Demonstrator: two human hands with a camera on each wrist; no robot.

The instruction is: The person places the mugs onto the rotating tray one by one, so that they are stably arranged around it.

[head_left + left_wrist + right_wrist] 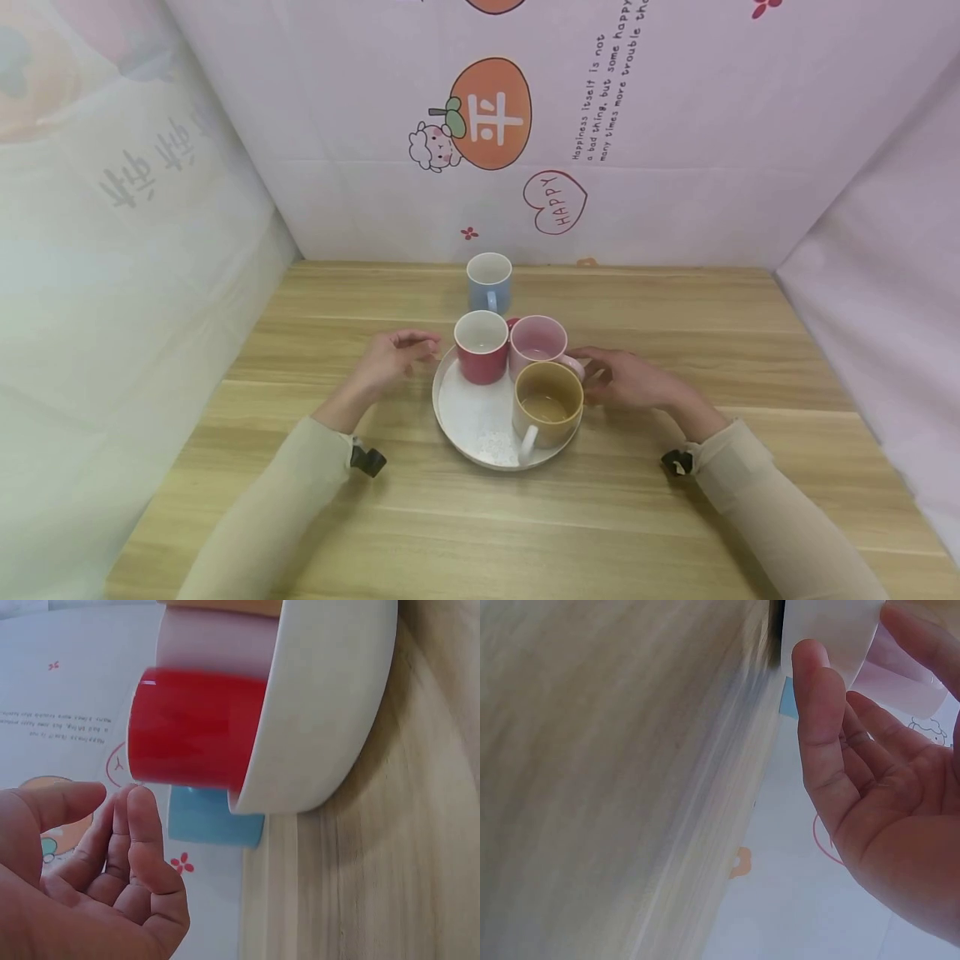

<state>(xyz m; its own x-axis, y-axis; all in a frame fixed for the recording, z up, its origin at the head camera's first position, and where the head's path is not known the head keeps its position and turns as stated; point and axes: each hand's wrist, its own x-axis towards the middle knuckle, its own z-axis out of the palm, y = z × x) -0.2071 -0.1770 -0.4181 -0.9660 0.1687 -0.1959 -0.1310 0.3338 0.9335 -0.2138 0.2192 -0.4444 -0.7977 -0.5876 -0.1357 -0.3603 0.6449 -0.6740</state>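
Observation:
A round white tray (468, 417) with a raised rim holds a red mug (483, 367), a pink mug (521, 362) and a tan mug (547, 400) with a white handle. My left hand (393, 358) is just left of the red mug, fingers loosely bent and apart from it in the left wrist view. At the tray's right side, my right hand (630, 379) is beside the pink mug's handle and the tan mug. Its fingers are loosely bent with nothing between them in the right wrist view; whether a fingertip touches the tray I cannot tell.
Behind the tray, a light blue mug (491, 292) stands on the wooden table (465, 533), its handle facing me. A printed white cloth (360, 167) hangs along the table's back edge, with more cloth at both sides.

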